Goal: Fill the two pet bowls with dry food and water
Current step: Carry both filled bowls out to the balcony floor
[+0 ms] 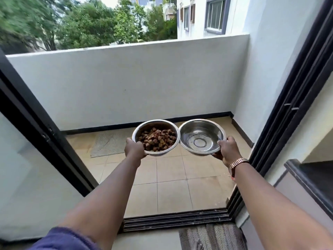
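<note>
Two round steel bowls are held out side by side in the air over a tiled balcony floor, their rims touching. The left bowl (144,127) is heaped with brown dry food (158,140); my left hand (134,149) grips its near left rim. The right bowl (203,126) holds clear water, and my right hand (227,148), with a gold watch on the wrist, grips its near right rim. Both bowls are roughly level.
A black sliding-door frame (32,112) stands on the left and another (295,98) on the right, with a door track (176,220) across the threshold. A grey mat (108,143) lies on the balcony floor by the white parapet wall (126,83). A striped mat (210,237) lies indoors.
</note>
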